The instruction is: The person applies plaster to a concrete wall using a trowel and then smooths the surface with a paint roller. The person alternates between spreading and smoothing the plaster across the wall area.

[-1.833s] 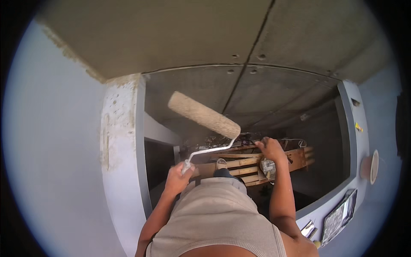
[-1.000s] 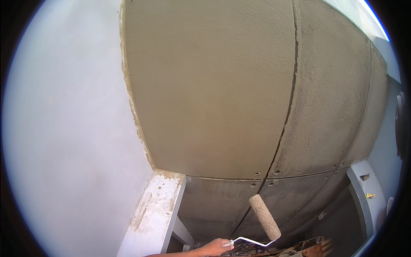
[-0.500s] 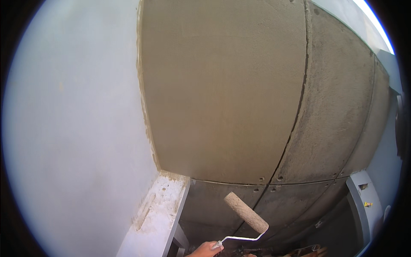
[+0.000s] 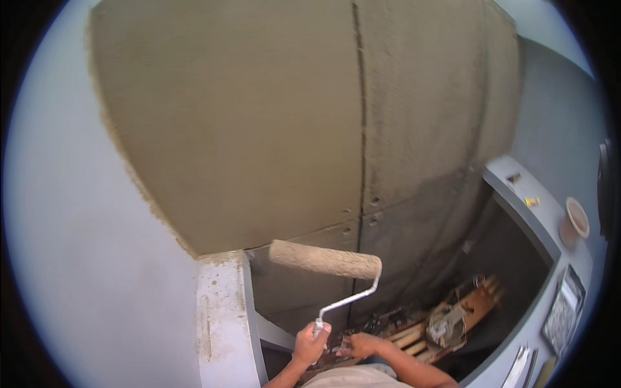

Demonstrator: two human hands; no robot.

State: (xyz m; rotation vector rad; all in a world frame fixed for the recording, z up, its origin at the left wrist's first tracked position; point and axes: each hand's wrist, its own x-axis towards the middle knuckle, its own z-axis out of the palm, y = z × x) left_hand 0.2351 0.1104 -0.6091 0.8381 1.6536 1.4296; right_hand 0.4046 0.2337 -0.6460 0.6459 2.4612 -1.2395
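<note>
My left hand (image 4: 312, 343) is closed round the handle of a paint roller (image 4: 326, 259). The roller's long, beige-coated sleeve lies nearly level in front of the concrete wall panels (image 4: 259, 129), and a white wire frame joins it to the handle. Just right of the handle is my right hand (image 4: 359, 345), its fingers drawn together near a small pale thing that I cannot make out. The large left panel looks smooth and evenly tan; the panel beyond the dark vertical joint is rougher and greyer.
A pale wall (image 4: 97, 258) stands on the left, above a stained white ledge (image 4: 223, 304). On the curved ledge (image 4: 550, 236) at right are a tub (image 4: 573, 223), a dark tray (image 4: 564, 312) and flat tools (image 4: 517, 367). Wooden boards (image 4: 475, 307) and clutter lie in the gap below.
My view has turned down and to the right. The roller has come up and swung nearer level, still in my left hand. My right hand and the right ledge's things now show.
</note>
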